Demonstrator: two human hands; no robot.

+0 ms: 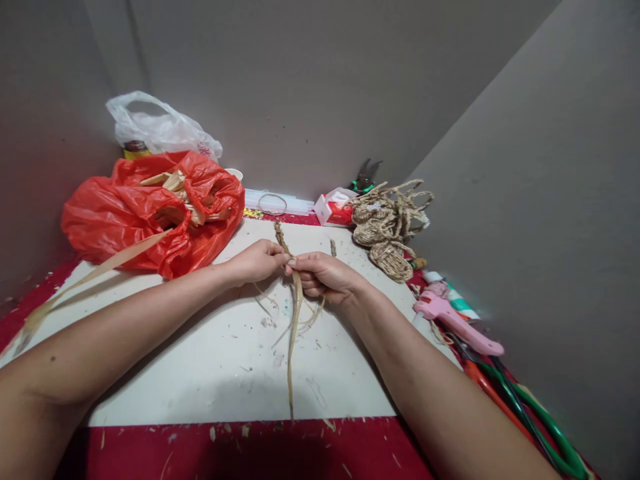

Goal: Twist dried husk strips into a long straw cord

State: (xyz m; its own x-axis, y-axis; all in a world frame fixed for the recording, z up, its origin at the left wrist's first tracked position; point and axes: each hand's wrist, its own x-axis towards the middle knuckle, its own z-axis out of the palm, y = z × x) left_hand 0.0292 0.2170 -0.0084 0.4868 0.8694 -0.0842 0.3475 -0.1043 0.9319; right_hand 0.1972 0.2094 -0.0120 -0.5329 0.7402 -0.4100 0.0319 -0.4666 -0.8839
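Observation:
Both my hands meet over the middle of the white board, pinching one braided cord of dry plant fibre (280,235). My left hand (257,260) is closed on the cord just below its twisted upper end. Close against it, my right hand (325,275) grips the same piece with thumb and curled fingers. Below the fingers a loose flat fibre strip (294,333) hangs down toward the board's near edge. Thin stray strands stick out on both sides of the hands. Exactly how the strands cross between my fingertips is hidden.
A red plastic bag (115,217) of dry husks stands at left, a long strip (100,270) trailing from it. Small woven straw slippers (390,230) lie at back right beside a tissue pack (336,208). A pink glue gun (457,320) and green-handled scissors (540,413) line the right edge.

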